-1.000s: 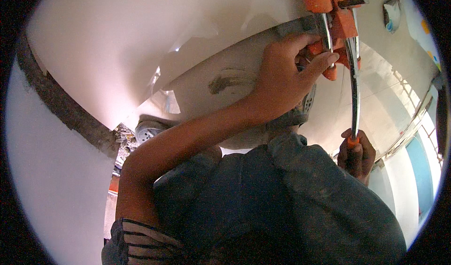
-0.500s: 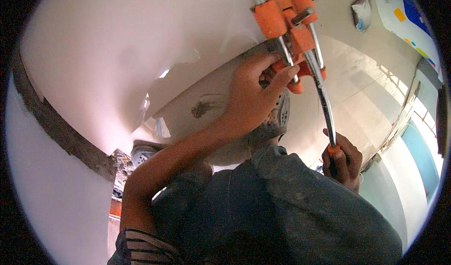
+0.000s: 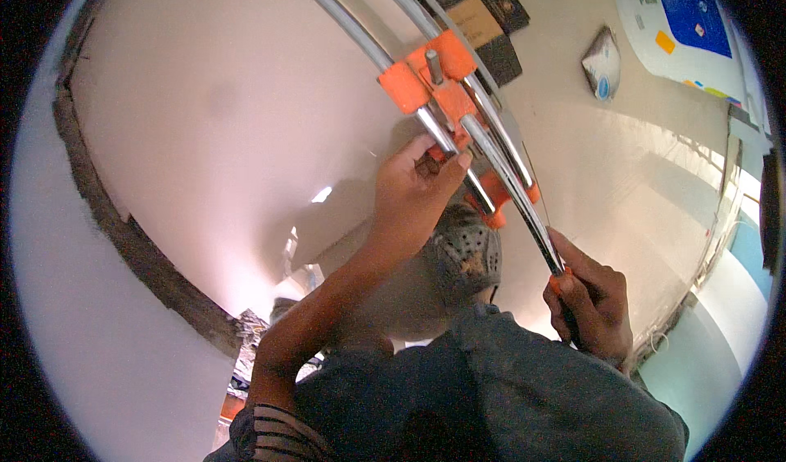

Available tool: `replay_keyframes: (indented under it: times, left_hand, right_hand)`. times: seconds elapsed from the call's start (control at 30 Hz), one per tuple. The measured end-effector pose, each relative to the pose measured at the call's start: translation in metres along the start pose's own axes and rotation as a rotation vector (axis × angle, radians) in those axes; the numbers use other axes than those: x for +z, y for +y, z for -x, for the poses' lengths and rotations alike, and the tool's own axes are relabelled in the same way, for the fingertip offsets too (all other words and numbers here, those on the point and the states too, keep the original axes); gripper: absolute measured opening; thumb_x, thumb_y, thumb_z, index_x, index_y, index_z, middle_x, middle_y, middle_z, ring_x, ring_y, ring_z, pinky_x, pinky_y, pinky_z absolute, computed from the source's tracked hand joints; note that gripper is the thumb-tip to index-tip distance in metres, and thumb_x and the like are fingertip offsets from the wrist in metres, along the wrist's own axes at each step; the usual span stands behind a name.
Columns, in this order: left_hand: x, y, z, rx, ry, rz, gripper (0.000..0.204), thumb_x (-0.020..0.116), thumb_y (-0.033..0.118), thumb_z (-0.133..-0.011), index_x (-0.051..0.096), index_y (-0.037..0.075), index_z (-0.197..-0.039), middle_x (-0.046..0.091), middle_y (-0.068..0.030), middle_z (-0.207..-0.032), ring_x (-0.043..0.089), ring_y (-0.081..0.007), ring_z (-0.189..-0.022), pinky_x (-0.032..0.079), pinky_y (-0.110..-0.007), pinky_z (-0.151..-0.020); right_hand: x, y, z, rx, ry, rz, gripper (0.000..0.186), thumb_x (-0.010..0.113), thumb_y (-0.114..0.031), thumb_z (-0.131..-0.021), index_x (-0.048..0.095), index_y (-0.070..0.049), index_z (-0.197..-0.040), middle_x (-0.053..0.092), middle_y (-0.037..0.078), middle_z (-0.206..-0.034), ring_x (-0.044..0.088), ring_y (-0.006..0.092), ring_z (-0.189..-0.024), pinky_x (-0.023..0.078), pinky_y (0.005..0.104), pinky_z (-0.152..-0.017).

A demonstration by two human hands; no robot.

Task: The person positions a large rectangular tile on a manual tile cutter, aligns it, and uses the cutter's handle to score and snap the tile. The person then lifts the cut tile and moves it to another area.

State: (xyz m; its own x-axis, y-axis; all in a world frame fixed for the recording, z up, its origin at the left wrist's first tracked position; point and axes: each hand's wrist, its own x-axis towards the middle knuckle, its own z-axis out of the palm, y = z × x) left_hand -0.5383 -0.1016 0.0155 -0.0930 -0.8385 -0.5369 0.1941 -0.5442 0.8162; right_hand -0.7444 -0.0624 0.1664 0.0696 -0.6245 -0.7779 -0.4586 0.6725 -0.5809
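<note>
Orange carriage (image 3: 427,70) sits on steel rails (image 3: 348,20), upper centre. Left hand (image 3: 409,196) has fingers clamped on it; right hand (image 3: 596,306), fingers around a lever (image 3: 516,185).

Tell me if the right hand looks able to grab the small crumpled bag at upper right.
Probably not: the right hand is closed on the lever, and the bag lies well beyond it.

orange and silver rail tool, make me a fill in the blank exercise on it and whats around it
The left hand has its thumb across a silver rail.
The block on the rails is coloured ____.
The lever has its lower end in the ____ hand.
The shoe has an upper dotted with small ____.

Missing words: orange; right; holes.
</note>
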Motion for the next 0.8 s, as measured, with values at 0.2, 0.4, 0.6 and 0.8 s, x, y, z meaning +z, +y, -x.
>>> replay_keyframes:
  times: [0.2,0.4,0.6,0.8]
  left_hand:
    - [-0.023,0.007,-0.024,-0.032,-0.036,0.131,0.03,0.069,0.018,-0.094,0.066,-0.002,-0.116,0.066,-0.0014,-0.094,0.059,-0.0077,-0.084,0.05,-0.023,-0.076]
    - [-0.038,0.037,-0.047,0.087,0.069,0.018,0.028,0.07,0.02,-0.093,0.068,-0.002,-0.11,0.066,-0.0012,-0.091,0.058,-0.0076,-0.08,0.05,-0.025,-0.072]
    - [-0.067,0.071,-0.081,0.118,0.171,-0.037,0.03,0.074,0.027,-0.089,0.07,-0.001,-0.1,0.061,0.0002,-0.082,0.054,-0.0075,-0.074,0.047,-0.025,-0.067]
    - [-0.105,0.099,-0.132,0.189,0.296,-0.005,0.027,0.077,0.027,-0.085,0.069,0.001,-0.088,0.059,-0.0001,-0.074,0.052,-0.0101,-0.067,0.043,-0.025,-0.061]
  right_hand:
    - [0.003,-0.021,-0.011,-0.022,-0.025,-0.061,0.05,0.053,-0.025,-0.102,0.047,0.0,-0.144,0.051,0.001,-0.059,0.045,0.0059,-0.04,0.035,0.0228,-0.038]
    - [0.007,-0.043,-0.042,-0.135,-0.136,-0.052,0.045,0.047,-0.02,-0.105,0.044,-0.009,-0.148,0.052,0.001,-0.063,0.049,0.0067,-0.048,0.042,0.0244,-0.043]
    - [0.023,-0.079,-0.08,-0.342,-0.157,-0.021,0.046,0.048,-0.015,-0.103,0.043,-0.003,-0.147,0.052,0.0,-0.064,0.048,0.007,-0.047,0.042,0.0247,-0.043]
    - [0.044,-0.138,-0.121,-0.424,-0.235,-0.07,0.052,0.052,-0.015,-0.101,0.038,0.002,-0.148,0.05,-0.001,-0.064,0.048,0.0065,-0.048,0.042,0.0251,-0.042]
